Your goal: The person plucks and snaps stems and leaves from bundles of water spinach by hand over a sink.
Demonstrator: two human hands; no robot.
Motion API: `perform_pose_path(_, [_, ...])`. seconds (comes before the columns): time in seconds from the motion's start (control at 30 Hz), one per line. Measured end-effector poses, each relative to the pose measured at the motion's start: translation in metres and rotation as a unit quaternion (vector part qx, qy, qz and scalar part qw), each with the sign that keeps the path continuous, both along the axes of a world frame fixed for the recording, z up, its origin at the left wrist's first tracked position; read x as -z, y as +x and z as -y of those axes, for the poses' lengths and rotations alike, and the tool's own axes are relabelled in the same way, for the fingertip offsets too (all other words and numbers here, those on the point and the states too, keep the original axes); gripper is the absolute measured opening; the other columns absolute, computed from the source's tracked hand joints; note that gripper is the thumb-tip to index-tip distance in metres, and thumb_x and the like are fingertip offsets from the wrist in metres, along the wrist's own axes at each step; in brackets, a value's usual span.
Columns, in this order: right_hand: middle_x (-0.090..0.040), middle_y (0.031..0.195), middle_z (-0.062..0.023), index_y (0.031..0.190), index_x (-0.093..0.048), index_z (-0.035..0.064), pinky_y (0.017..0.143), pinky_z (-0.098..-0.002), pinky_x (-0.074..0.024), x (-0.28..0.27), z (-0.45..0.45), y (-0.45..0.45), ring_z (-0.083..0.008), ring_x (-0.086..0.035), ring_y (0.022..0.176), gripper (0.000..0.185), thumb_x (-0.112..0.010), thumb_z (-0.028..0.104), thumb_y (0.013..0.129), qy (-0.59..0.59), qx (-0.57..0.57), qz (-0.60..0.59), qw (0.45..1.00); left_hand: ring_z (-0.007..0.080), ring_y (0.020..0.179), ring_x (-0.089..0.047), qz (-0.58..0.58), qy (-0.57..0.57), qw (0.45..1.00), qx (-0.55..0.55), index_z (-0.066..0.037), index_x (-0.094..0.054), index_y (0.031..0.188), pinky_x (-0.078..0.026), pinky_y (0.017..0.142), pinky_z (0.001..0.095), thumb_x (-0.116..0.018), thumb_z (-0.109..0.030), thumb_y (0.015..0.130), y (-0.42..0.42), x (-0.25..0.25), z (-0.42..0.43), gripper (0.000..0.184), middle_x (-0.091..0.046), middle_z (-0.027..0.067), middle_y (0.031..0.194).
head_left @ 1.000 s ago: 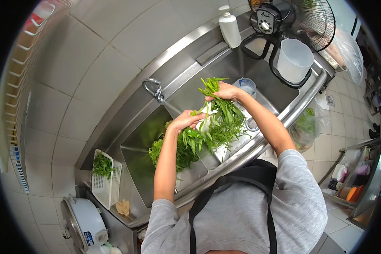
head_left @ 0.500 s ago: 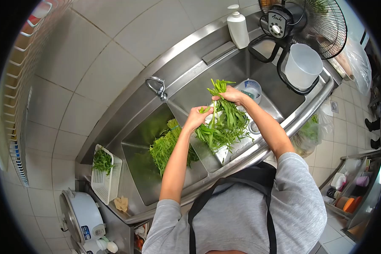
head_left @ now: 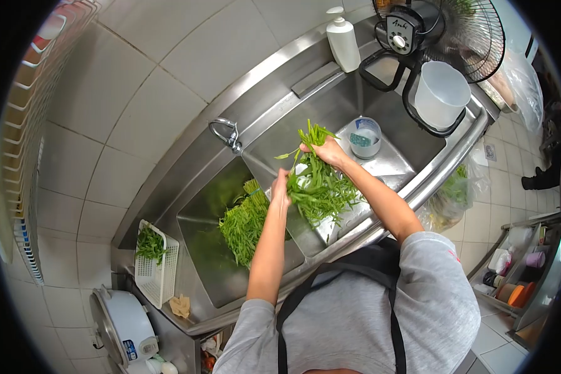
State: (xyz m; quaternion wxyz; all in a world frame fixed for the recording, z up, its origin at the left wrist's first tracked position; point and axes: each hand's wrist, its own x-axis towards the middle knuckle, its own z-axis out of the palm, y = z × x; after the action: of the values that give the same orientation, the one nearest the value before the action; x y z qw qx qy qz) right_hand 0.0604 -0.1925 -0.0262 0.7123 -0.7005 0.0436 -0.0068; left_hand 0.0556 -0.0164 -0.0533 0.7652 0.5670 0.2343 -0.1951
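A bunch of leafy greens [head_left: 323,187] hangs over the middle sink basin, its stems pointing up. My right hand [head_left: 328,151] is wrapped round the stems. My left hand [head_left: 280,187] is at the left edge of the bunch, seen from the back; its fingers are mostly hidden. One thin stem with leaves [head_left: 287,154] sticks out to the left of my right hand. More greens [head_left: 243,227], tied with a band, lie in the water of the left basin [head_left: 196,249].
Beyond my right hand is a clear round tub [head_left: 363,138]. A faucet [head_left: 230,138], soap bottle [head_left: 343,43], fan [head_left: 411,31] and white container [head_left: 441,93] line the sink. At left are a white basket with greens [head_left: 162,274] and a rice cooker [head_left: 124,324].
My left hand has moved down and left to the side of the bunch, turning its back to view. My right hand, still round the stems, has shifted slightly left and down.
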Motion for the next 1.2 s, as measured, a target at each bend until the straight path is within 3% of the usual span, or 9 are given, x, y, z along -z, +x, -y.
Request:
perform_pose_path(0.17, [-0.06, 0.091, -0.0052, 0.097, -0.059, 0.0031, 0.067, -0.0291, -0.0463, 0.001, 0.034, 0.002, -0.0153, -0.056, 0.079, 0.035, -0.071, 0.023, 0.071, -0.038, -0.167, -0.039, 0.984, 0.0133, 0.059, -0.046, 0.151, 0.178, 0.972, 0.019, -0.004, -0.054, 0.077, -0.041, 0.056, 0.0258, -0.044, -0.028, 0.081, 0.002, 0.023, -0.043, 0.026, -0.051, 0.0032, 0.07])
perform_pose_path(0.27, [-0.06, 0.084, -0.0039, 0.093, -0.059, 0.0035, 0.061, -0.0262, -0.0474, 0.017, 0.045, 0.011, -0.012, -0.056, 0.073, 0.027, -0.069, 0.02, 0.074, 0.102, -0.178, -0.076, 0.976, 0.0085, 0.062, -0.041, 0.227, 0.201, 0.953, -0.011, -0.006, -0.053, 0.072, -0.035, 0.062, 0.0204, -0.049, -0.028, 0.084, 0.003, -0.004, -0.052, 0.026, -0.046, -0.0012, 0.066])
perform_pose_path(0.43, [-0.059, 0.075, -0.0029, 0.085, -0.057, 0.006, 0.056, -0.0265, -0.0496, 0.003, 0.037, 0.009, -0.01, -0.055, 0.066, 0.019, -0.069, 0.017, 0.075, 0.197, -0.179, -0.112, 0.957, 0.0057, 0.048, -0.039, 0.254, 0.219, 0.939, 0.074, -0.004, -0.054, 0.074, -0.043, 0.045, 0.0229, -0.056, -0.029, 0.083, -0.008, -0.049, -0.025, 0.027, -0.042, -0.0028, 0.057])
perform_pose_path(0.53, [-0.059, 0.074, -0.0029, 0.085, -0.057, 0.0062, 0.055, -0.027, -0.0498, -0.003, 0.019, 0.005, -0.0108, -0.055, 0.065, 0.019, -0.069, 0.016, 0.074, 0.201, -0.136, -0.113, 0.964, 0.0076, 0.058, -0.052, 0.294, 0.295, 0.883, 0.214, -0.001, -0.06, 0.082, -0.045, 0.051, 0.0238, -0.06, -0.027, 0.081, -0.012, -0.049, -0.002, 0.026, -0.057, 0.0014, 0.064])
perform_pose_path(0.63, [-0.058, 0.08, -0.0029, 0.086, -0.057, 0.0063, 0.054, -0.0273, -0.05, -0.012, 0.007, 0.0, -0.0108, -0.055, 0.065, 0.022, -0.07, 0.017, 0.073, 0.214, -0.141, -0.131, 0.958, 0.0094, 0.065, -0.054, 0.351, 0.389, 0.838, 0.153, -0.001, -0.061, 0.083, -0.045, 0.062, 0.025, -0.061, -0.022, 0.08, -0.01, -0.048, 0.011, 0.022, -0.062, 0.0036, 0.072])
perform_pose_path(0.77, [-0.057, 0.087, -0.0021, 0.094, -0.058, 0.0062, 0.06, -0.026, -0.0471, -0.018, 0.01, -0.002, -0.0106, -0.053, 0.072, 0.028, -0.072, 0.016, 0.071, 0.146, -0.172, -0.108, 0.968, 0.0086, 0.073, -0.052, 0.424, 0.324, 0.844, 0.046, -0.002, -0.062, 0.088, -0.043, 0.069, 0.0254, -0.063, -0.025, 0.079, -0.008, -0.052, 0.008, 0.025, -0.064, 0.0065, 0.079])
perform_pose_path(0.93, [-0.059, 0.09, -0.0045, 0.099, -0.058, 0.0036, 0.065, -0.024, -0.0466, -0.017, 0.0, -0.003, -0.0097, -0.053, 0.077, 0.034, -0.072, 0.015, 0.07, -0.022, -0.218, -0.006, 0.976, 0.0079, 0.066, -0.052, 0.359, 0.3, 0.871, 0.152, 0.0, -0.062, 0.087, -0.044, 0.062, 0.0241, -0.065, -0.023, 0.078, -0.003, -0.064, 0.006, 0.025, -0.061, 0.0032, 0.073])
perform_pose_path(1.03, [-0.06, 0.089, -0.0043, 0.097, -0.059, 0.0024, 0.068, -0.0251, -0.0463, -0.027, 0.005, -0.006, -0.01, -0.054, 0.078, 0.035, -0.072, 0.02, 0.07, 0.001, -0.193, -0.046, 0.98, 0.0054, 0.049, -0.046, 0.277, 0.178, 0.936, 0.121, -0.002, -0.061, 0.088, -0.038, 0.044, 0.0219, -0.063, -0.023, 0.078, 0.0, -0.059, 0.005, 0.024, -0.057, 0.0014, 0.067])
perform_pose_path(1.2, [-0.063, 0.084, -0.006, 0.087, -0.062, 0.0036, 0.064, -0.0263, -0.0453, -0.011, 0.025, 0.003, -0.0117, -0.056, 0.076, 0.026, -0.071, 0.023, 0.072, 0.08, -0.229, -0.057, 0.968, 0.0082, 0.046, -0.045, 0.199, 0.16, 0.96, 0.112, -0.003, -0.06, 0.09, -0.039, 0.044, 0.0228, -0.061, -0.021, 0.078, 0.007, -0.059, -0.014, 0.022, -0.053, 0.0, 0.064])
